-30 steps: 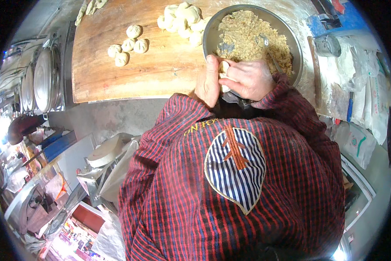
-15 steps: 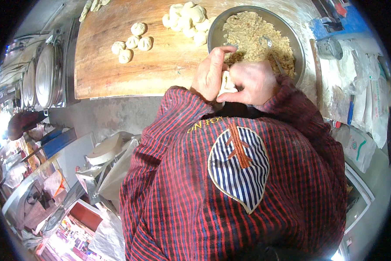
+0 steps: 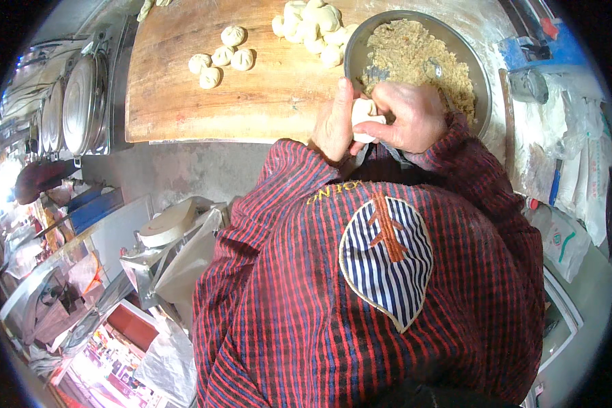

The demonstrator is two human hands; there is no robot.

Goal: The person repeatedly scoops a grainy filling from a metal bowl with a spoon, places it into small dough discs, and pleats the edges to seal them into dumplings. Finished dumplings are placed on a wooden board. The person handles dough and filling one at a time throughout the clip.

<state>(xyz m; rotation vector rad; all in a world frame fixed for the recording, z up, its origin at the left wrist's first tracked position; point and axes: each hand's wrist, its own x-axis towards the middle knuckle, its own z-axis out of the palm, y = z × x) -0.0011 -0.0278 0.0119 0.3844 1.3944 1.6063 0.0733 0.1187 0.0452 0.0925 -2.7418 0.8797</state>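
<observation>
Head view, looking down: cupping the left hand point(image 3: 332, 128) part-way around a small white dough piece point(image 3: 364, 114), with thumb raised and the other fingers largely hidden; pinching the same piece between the thumb and curled fingers of the right hand point(image 3: 413, 117). Holding the dough between both hands, at the near side of a round metal bowl point(image 3: 473, 53). Showing, inside the bowl, a crumbly tan filling point(image 3: 415, 49), partly covered by the right hand. Showing, just left of the bowl, a heap of pale dough lumps point(image 3: 307, 22); farther left, on a wooden board point(image 3: 176, 112), five round pleated buns point(image 3: 223, 55) lying in a loose cluster.
</observation>
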